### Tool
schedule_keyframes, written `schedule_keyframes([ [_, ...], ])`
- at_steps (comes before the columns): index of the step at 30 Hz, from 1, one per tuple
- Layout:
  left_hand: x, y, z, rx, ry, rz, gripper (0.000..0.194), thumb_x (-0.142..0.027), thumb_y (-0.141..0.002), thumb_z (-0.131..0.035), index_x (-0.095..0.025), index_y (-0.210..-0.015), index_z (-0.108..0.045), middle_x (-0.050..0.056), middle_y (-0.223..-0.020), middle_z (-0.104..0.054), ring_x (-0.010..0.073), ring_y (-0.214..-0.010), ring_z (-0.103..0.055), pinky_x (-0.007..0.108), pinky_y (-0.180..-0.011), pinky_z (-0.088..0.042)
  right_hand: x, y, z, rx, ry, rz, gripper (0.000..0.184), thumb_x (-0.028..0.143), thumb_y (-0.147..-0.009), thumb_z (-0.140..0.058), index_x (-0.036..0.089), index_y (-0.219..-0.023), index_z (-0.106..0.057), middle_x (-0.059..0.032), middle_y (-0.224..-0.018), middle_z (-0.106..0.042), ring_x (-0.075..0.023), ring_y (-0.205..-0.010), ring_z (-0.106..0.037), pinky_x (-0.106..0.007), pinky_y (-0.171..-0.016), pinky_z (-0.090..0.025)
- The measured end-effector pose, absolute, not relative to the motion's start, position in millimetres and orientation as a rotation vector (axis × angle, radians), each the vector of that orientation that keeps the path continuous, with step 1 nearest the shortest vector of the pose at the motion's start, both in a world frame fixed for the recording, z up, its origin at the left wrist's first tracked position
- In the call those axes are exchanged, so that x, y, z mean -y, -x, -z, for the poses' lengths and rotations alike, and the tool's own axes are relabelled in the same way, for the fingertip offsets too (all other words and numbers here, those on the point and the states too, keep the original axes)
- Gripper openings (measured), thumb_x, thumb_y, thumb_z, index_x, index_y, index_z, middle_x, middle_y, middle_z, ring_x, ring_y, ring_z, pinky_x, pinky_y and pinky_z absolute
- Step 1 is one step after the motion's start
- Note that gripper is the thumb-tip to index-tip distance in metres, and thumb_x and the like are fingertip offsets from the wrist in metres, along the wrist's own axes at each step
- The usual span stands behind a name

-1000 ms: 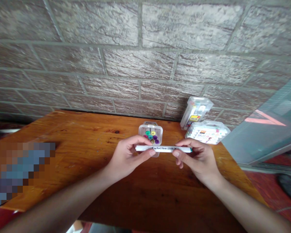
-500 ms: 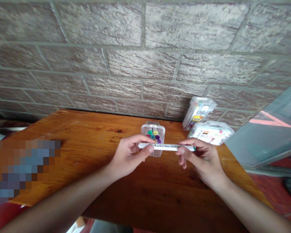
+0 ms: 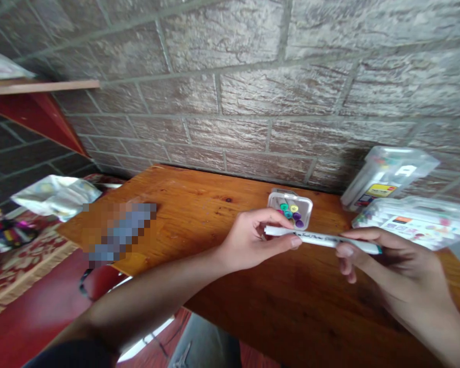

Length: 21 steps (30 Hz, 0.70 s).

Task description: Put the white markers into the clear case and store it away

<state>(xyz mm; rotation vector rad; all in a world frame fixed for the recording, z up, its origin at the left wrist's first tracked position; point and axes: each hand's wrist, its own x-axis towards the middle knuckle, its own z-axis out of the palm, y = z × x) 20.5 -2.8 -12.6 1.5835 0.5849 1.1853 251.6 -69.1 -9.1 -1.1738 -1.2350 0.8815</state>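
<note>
A white marker (image 3: 318,238) with dark lettering along its barrel and a green tip at its right end lies level between my hands. My left hand (image 3: 253,239) pinches its left part between thumb and fingers. Toward the other end, my right hand (image 3: 391,260) is closed on it, thumb below and index finger above. Just behind the marker stands a small clear plastic box (image 3: 309,204) with several round-ended green, yellow and purple pieces in it; my left fingers and the marker hide its lower part.
On the wooden table (image 3: 199,204), a tall clear case (image 3: 387,174) and a wide clear case (image 3: 417,220) with labels stand at the back right. A blurred-out object (image 3: 122,232) lies at the left. The brick wall (image 3: 245,92) rises behind; a shelf (image 3: 42,88) juts out at upper left.
My view has turned to the left, so the table and cases appear further right and more of the left side shows. Both hands keep hold of the marker, now slightly tilted in view.
</note>
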Motion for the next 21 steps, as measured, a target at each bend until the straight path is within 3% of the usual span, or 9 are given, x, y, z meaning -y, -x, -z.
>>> schedule_keyframes([
  [4, -0.9, -20.0, 15.5, -0.553, -1.565, -1.213, 0.017, -0.028, -0.083, -0.084, -0.015, -0.092, -0.079, 0.008, -0.087, -0.079, 0.0150, -0.073, -0.070, 0.026, -0.068, -0.055, 66.3, -255.9, 10.0, 1.217, 1.121, -0.926, 0.025, 0.041, -0.079, -0.091, 0.025, -0.095, -0.081, -0.0020, -0.060, -0.069, -0.0164, -0.049, -0.061, -0.025, -0.040, -0.052],
  [12, -4.4, -16.8, 13.7, -0.523, -1.534, -1.187, 0.022, -0.031, -0.085, -0.083, -0.012, -0.096, -0.080, 0.005, -0.077, -0.077, 0.0074, -0.049, -0.057, 0.019, -0.046, -0.047, 64.7, -254.3, 9.0, 1.135, 1.057, -1.006, 0.020, 0.035, -0.083, -0.090, 0.024, -0.098, -0.083, -0.0045, -0.072, -0.078, -0.0137, -0.049, -0.065, -0.022, -0.041, -0.054],
  [21, -1.5, -12.6, 8.0, -0.619, -1.561, -1.187, 0.017, -0.026, -0.086, -0.081, -0.013, -0.097, -0.081, 0.006, -0.073, -0.080, 0.0091, -0.046, -0.062, 0.019, -0.045, -0.049, 61.2, -254.8, 9.0, 1.160, 0.915, -1.067, 0.016, 0.031, -0.086, -0.087, 0.022, -0.099, -0.083, -0.0054, -0.075, -0.081, -0.0121, -0.047, -0.067, -0.020, -0.041, -0.056],
])
